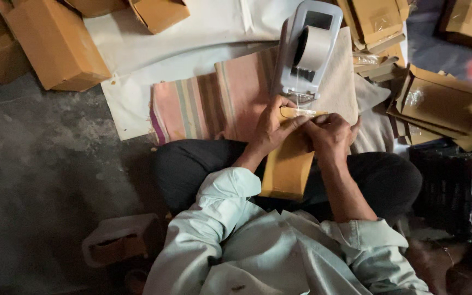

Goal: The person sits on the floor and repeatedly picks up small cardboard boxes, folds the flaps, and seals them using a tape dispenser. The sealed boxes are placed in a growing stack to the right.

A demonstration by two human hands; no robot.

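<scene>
In the head view, the left hand (269, 128) and right hand (331, 136) each had a closed grip on the top end of a flat brown box (288, 166), which rested on the lap. A strip of clear tape (301, 113) lay under the fingertips across that end, seemingly half pressed down. Just beyond the grips stood a grey tape dispenser (307, 52) on a striped cloth (214, 104).

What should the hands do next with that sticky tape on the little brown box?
Probably press the tape strip flat. Both the left hand and right hand pinch it at the top edge of the brown box, just below the tape dispenser.
</scene>
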